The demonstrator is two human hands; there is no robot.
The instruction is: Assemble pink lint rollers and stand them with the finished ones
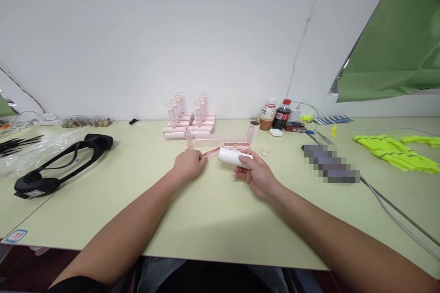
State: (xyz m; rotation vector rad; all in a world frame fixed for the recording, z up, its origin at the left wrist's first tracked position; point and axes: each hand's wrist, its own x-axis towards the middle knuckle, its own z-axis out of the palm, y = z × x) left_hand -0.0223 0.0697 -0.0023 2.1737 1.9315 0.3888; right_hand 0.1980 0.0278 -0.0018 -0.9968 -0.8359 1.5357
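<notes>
My right hand (pixel 258 175) is closed around one end of a white roll (pixel 231 156), which lies nearly level, its free end pointing left. To its left, my left hand (pixel 189 165) pinches a narrow pink case half (pixel 210 152) close to the tabletop. The roll's free end is close to this piece; I cannot tell whether they touch. Behind my hands lies an open pink case (pixel 237 145) with a translucent lid. A clear pink tube (pixel 189 139) stands by my left hand, and a pale cylinder (pixel 254 132) stands behind my right.
Pink cases (pixel 177 133) with upright heart-topped handles (pixel 173 114) stand in rows by the wall. Two bottles (pixel 267 116) are at the back right. A black headset (pixel 65 160) lies left; a blurred dark object (pixel 330 165) and yellow strips (pixel 395 151) lie right.
</notes>
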